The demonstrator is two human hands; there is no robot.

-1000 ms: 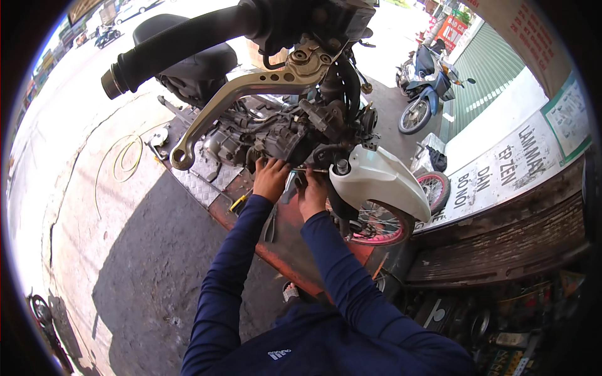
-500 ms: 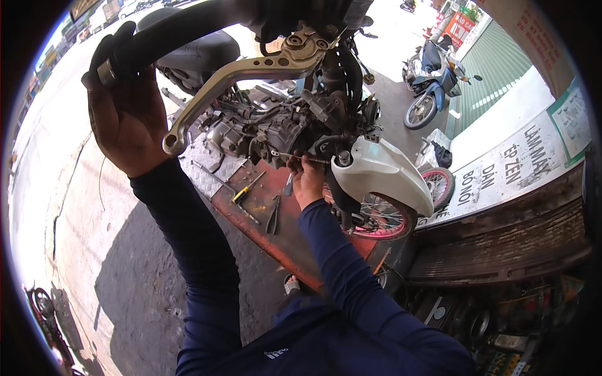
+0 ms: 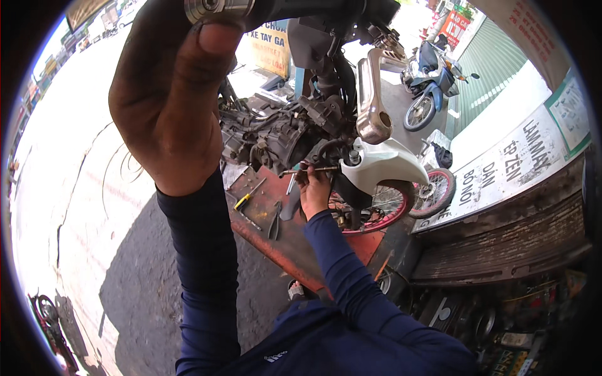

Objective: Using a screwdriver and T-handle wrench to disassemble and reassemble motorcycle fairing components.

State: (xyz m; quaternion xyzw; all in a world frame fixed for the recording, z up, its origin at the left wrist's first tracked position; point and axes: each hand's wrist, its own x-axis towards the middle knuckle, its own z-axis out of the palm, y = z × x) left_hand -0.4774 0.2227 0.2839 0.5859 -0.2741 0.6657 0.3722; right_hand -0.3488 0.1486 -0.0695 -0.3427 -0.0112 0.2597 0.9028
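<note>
High on the left, close to the camera, my left hand (image 3: 172, 100) is closed around the end of a motorbike's black handlebar grip (image 3: 301, 9), its thumb against the metal bar end (image 3: 219, 6). A silver hand lever (image 3: 375, 100) hangs to the right of the grip, over the white front fender (image 3: 392, 161). Lower down, my right hand (image 3: 313, 193) pinches a slim metal wrench (image 3: 326, 168) held nearly level. Its right end reaches the fork beside the fender; whether it sits on a bolt I cannot tell. The dark engine (image 3: 269, 135) lies just behind.
On the red work platform (image 3: 295, 247) lie a yellow-handled screwdriver (image 3: 241, 202) and pliers (image 3: 274, 220). The pink-rimmed front wheel (image 3: 385, 203) stands at its right. A blue motorbike (image 3: 433, 88) is parked farther back. Tools fill a dark area (image 3: 489, 326) at lower right.
The handlebar has turned, bringing my left hand nearer and rightward. The lever has swung to the right, and the wheel and fender have shifted with it. My right hand keeps the wrench by the fork.
</note>
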